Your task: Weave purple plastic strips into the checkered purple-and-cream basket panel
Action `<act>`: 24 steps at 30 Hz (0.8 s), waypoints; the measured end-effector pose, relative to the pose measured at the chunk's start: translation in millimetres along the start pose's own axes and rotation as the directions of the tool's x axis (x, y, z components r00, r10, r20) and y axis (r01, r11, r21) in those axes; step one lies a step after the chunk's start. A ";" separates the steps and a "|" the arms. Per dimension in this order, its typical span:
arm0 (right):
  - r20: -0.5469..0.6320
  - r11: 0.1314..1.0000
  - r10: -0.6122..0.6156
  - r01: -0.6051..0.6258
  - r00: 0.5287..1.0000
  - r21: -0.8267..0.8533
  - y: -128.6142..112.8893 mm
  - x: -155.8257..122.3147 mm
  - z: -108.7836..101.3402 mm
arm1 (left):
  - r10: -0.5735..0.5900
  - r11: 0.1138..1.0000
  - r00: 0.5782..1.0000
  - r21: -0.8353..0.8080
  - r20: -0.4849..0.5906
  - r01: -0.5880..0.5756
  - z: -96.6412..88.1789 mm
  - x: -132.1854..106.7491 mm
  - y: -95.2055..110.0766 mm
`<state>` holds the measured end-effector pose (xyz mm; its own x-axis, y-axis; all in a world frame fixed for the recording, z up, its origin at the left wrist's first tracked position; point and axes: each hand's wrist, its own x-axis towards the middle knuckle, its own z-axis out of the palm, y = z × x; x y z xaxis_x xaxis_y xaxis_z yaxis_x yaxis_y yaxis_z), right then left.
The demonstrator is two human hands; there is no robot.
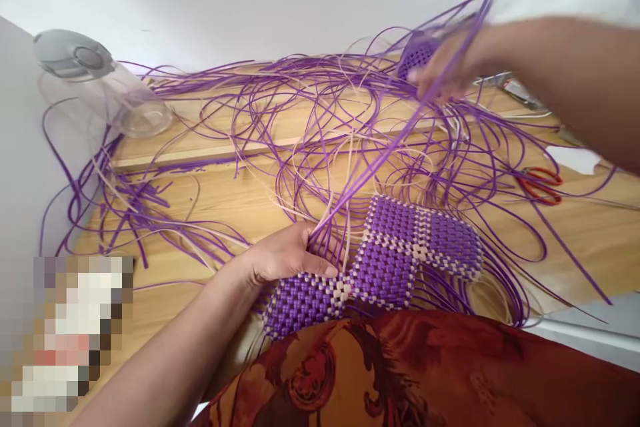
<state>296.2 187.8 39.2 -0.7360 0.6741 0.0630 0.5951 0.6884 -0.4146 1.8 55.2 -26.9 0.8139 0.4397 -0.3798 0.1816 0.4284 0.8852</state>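
A woven purple and cream plastic piece (387, 260) lies across the table's front edge by my lap, in checkered blocks with cream borders. My left hand (287, 253) grips its left part, thumb on the top face and fingers tucked among the loose strands. Up at the right, my right hand (443, 70) is blurred by motion and closed around purple plastic strands (383, 160), which run in a straight line down to my left hand. Beyond the right hand these strands loop upward. Behind its fingers a second purple woven piece (417, 57) partly shows.
Tangled purple and cream strands (310, 100) spread over the wooden table (200, 190). Red-handled scissors (540, 185) lie at the right near a white paper scrap (573, 159). A clear container with a grey top (75, 57) stands back left; short purple offcuts (143, 197) lie before it.
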 end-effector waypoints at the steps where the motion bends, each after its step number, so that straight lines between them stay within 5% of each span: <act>1: 0.155 0.997 0.003 -0.016 0.988 0.078 7.9 9.2 -8.9 | -0.001 1.000 1.000 0.004 0.002 0.001 -0.7 -0.1 0.1; 2: 0.319 0.991 0.027 -0.067 0.947 0.115 9.9 14.2 -13.2 | -0.003 1.000 1.000 0.011 0.004 0.003 -1.2 -0.3 0.1; 5: 0.549 0.961 0.117 -0.233 0.828 0.147 -22.0 5.0 -4.0 | -0.009 1.000 1.000 0.027 -0.007 0.009 -1.6 -1.2 -0.2; 10: 0.334 0.962 0.033 -0.121 0.942 0.246 -108.7 -26.7 34.6 | -0.003 1.000 0.999 -0.019 -0.040 0.002 2.3 -3.0 -1.0; 13: 0.250 0.951 0.007 -0.084 0.968 0.297 -127.6 -30.4 49.1 | 0.027 0.998 0.998 -0.054 -0.051 -0.030 4.7 -2.1 -2.3; 16: 0.285 0.927 0.127 -0.216 0.950 0.306 -133.8 -31.1 58.9 | 0.051 0.997 0.995 -0.051 -0.088 -0.055 7.3 -1.9 -2.9; 18: 0.312 0.833 0.177 -0.311 0.933 0.458 -136.7 -30.0 67.3 | 0.059 0.997 0.994 -0.044 -0.093 -0.064 9.3 -2.7 -2.7; 21: 0.295 0.513 0.163 -0.336 0.942 0.790 -139.0 -15.6 75.1 | 0.084 0.995 0.992 -0.040 -0.091 -0.088 11.6 -3.5 -2.8; 24: 0.191 0.346 0.171 -0.240 0.967 0.907 -141.8 21.3 49.3 | 0.072 0.996 0.993 -0.049 -0.096 -0.077 11.8 -2.6 -4.3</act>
<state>180.3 91.3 54.6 -0.6713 0.7182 -0.1830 0.0899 -0.1662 -0.9820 5.4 42.9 -26.5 0.7681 0.5431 -0.3393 0.0914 0.4314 0.8975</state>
